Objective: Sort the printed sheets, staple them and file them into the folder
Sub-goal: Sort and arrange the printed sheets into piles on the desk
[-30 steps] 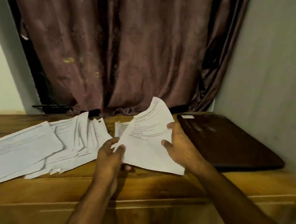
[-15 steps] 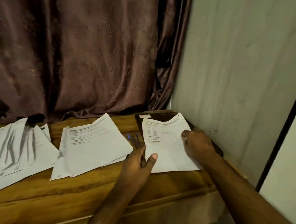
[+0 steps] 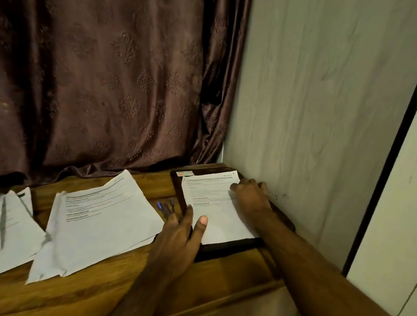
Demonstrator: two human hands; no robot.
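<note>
A printed sheet [image 3: 214,206] lies flat on the dark folder [image 3: 224,250] at the table's right end, against the wall. My right hand [image 3: 251,196] rests on the sheet's right edge with fingers bent over it. My left hand [image 3: 181,233] lies at the sheet's lower left corner, thumb flat on the paper and fingers along the folder's left edge. A stack of printed sheets [image 3: 97,227] sits in the middle of the table. More loose sheets [image 3: 3,226] spread out at the left.
Blue-tipped pens [image 3: 165,206] lie between the middle stack and the folder. The wooden table [image 3: 196,283] ends in a raised front edge. A brown curtain [image 3: 110,80] hangs behind; a pale wall [image 3: 313,115] closes the right side.
The sheet went from being held up in both hands to lying flat on the folder at the right. My view swung right, and both hands now rest on the sheet.
</note>
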